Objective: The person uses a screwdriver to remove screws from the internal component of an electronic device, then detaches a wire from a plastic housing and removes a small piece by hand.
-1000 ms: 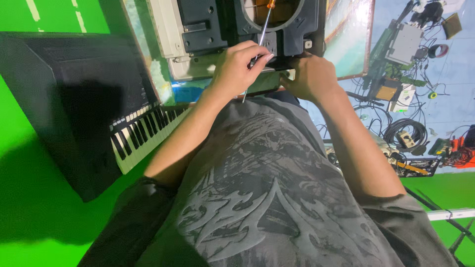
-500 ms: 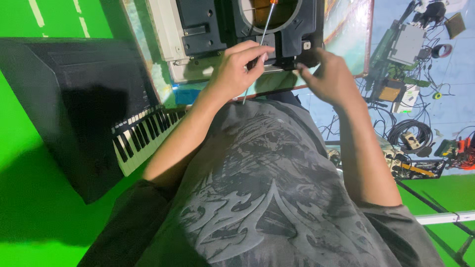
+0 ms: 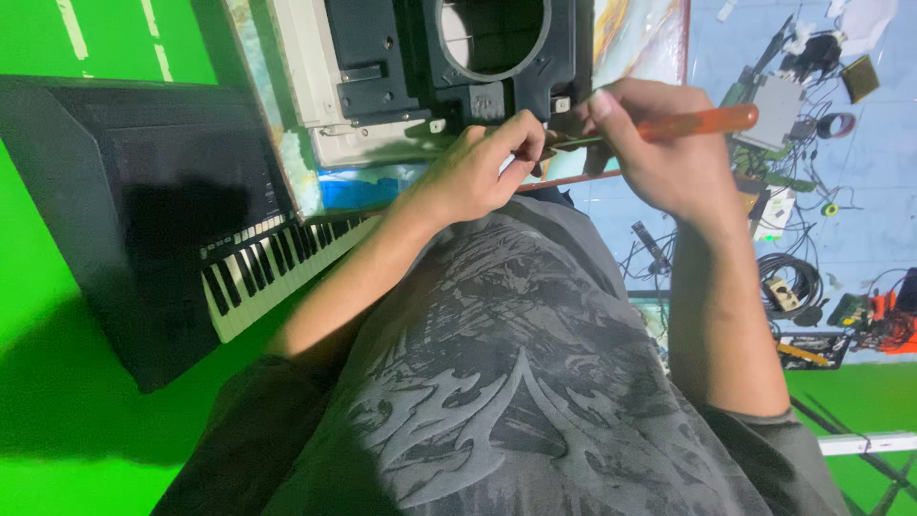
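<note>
The right hand (image 3: 659, 153) is closed around a screwdriver with an orange handle (image 3: 697, 124). The tool lies almost level, and its tip points to the left, toward the lower edge of a black device with a round opening (image 3: 492, 48). The left hand (image 3: 482, 172) has its fingers curled and pinched together just at this tip; whether they hold a small part, I cannot tell.

The black device rests on a board with a painted, colourful surface (image 3: 640, 29), beside a cream-white casing (image 3: 306, 76). To the left stands a black keyboard (image 3: 143, 201), its black and white keys turned toward the person. The floor under it is bright green (image 3: 48, 420). To the right, the floor is pale blue (image 3: 860, 210) and carries many cables, circuit boards and small tools, well apart from the hands.
</note>
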